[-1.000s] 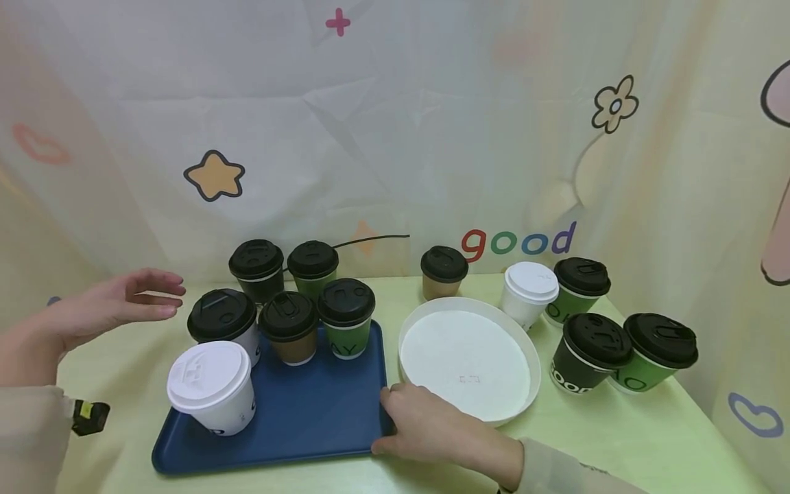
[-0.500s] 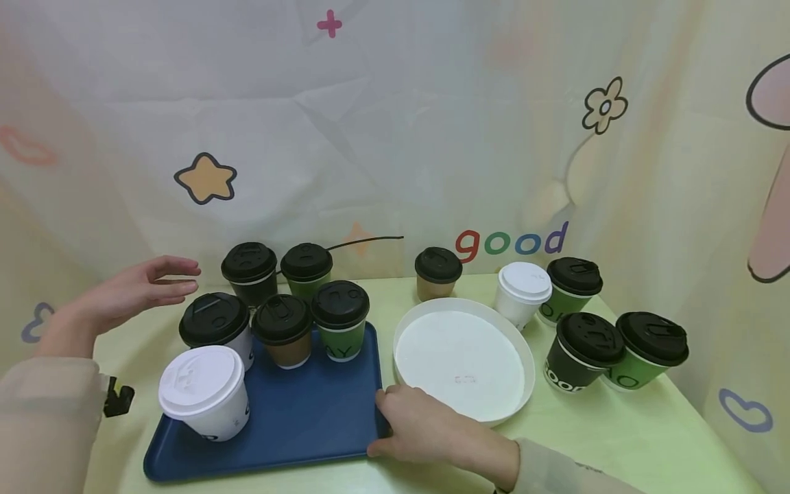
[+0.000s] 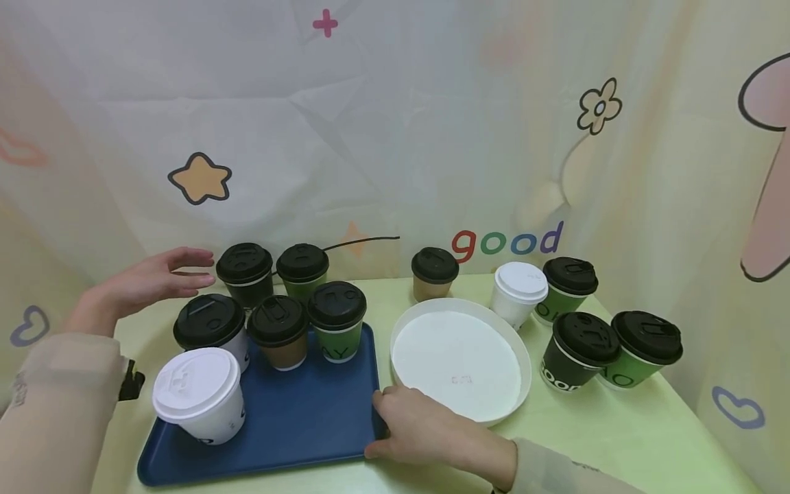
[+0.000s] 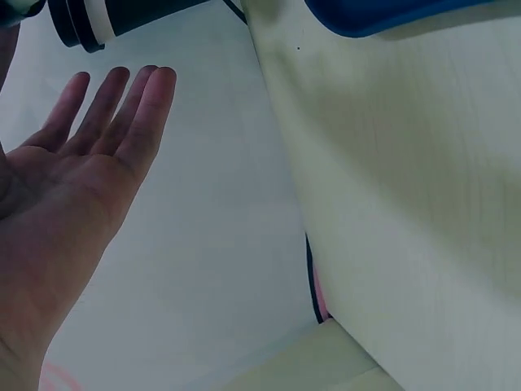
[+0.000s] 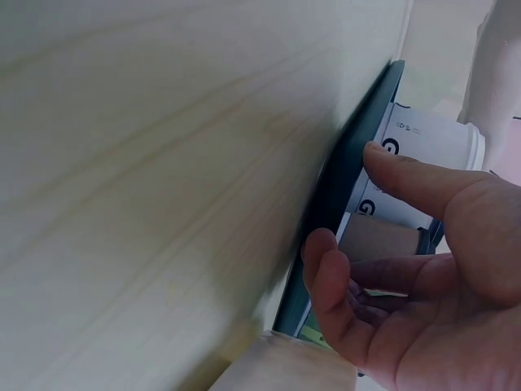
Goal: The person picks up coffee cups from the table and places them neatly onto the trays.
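My left hand [image 3: 151, 281] is raised at the back left, its fingers extended and pointing right toward a black paper cup [image 3: 249, 291] with a black lid. In the left wrist view, a gap shows between those fingers and that cup [image 4: 146, 12]. My right hand [image 3: 422, 429] grips the right edge of a blue tray [image 3: 302, 418], thumb at the near corner; the right wrist view shows its fingers curled at the tray's rim [image 5: 350, 155]. On the tray stand a white-lidded cup [image 3: 204, 405], a black-lidded white cup [image 3: 210, 322], a brown cup [image 3: 286, 353] and a green cup [image 3: 339, 339].
Another green cup [image 3: 302, 267] stands behind the tray beside the black one. Right of the tray lies a round white shallow dish [image 3: 459, 363]. Around it are a small brown cup [image 3: 432, 288], a white cup [image 3: 515, 302], a black cup [image 3: 570, 367] and two green cups [image 3: 632, 367]. A curtain hangs behind.
My left hand has moved right and slightly up, closer to the black cup at the back. The right hand keeps its grip on the tray edge. The whole view has shifted slightly.
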Action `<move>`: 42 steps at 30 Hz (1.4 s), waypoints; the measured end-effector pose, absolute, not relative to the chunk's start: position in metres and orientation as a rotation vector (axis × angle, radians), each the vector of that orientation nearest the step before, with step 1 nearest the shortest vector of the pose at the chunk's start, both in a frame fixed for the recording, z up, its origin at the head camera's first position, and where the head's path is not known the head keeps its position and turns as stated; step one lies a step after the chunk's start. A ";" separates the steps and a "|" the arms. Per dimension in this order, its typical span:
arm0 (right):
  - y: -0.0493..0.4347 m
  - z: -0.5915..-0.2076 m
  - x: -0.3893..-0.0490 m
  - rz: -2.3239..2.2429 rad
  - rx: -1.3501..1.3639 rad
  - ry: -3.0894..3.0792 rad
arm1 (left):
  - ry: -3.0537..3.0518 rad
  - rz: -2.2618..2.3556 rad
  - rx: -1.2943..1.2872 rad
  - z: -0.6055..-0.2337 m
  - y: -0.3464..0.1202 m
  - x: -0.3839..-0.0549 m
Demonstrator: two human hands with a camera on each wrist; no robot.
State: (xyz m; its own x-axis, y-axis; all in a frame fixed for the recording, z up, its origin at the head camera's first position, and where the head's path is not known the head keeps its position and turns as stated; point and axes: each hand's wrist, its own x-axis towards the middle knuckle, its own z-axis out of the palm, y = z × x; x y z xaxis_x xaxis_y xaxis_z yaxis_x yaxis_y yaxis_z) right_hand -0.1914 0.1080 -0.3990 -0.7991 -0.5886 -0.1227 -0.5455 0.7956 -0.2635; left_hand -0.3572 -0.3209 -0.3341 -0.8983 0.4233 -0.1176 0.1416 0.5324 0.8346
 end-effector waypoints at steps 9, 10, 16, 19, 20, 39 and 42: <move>0.109 -0.398 -0.190 -0.316 -0.885 2.791 | 2.460 1.226 0.493 -0.335 -0.307 -0.367; 0.109 -0.398 -0.191 -0.319 -0.884 2.789 | 2.457 1.222 0.490 -0.336 -0.306 -0.368; 0.109 -0.397 -0.190 -0.321 -0.887 2.788 | 2.418 1.227 0.461 -0.335 -0.299 -0.374; 0.109 -0.398 -0.191 -0.311 -0.894 2.791 | 2.409 1.235 0.446 -0.334 -0.295 -0.376; 0.108 -0.398 -0.191 -0.313 -0.891 2.789 | 2.411 1.232 0.443 -0.334 -0.294 -0.376; 0.108 -0.397 -0.190 -0.306 -0.872 2.783 | 2.466 1.162 0.429 -0.337 -0.287 -0.380; 0.108 -0.396 -0.190 -0.304 -0.867 2.784 | 2.471 1.153 0.420 -0.336 -0.287 -0.379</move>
State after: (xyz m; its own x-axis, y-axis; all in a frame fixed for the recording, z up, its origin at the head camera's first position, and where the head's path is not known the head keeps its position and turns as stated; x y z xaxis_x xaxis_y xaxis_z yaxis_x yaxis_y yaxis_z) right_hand -0.1896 0.1080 -0.3963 -0.8053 -0.5769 -0.1370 -0.5337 0.8058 -0.2564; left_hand -0.3794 -0.2872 -0.3363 -0.8832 0.4185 -0.2117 0.1067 0.6188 0.7783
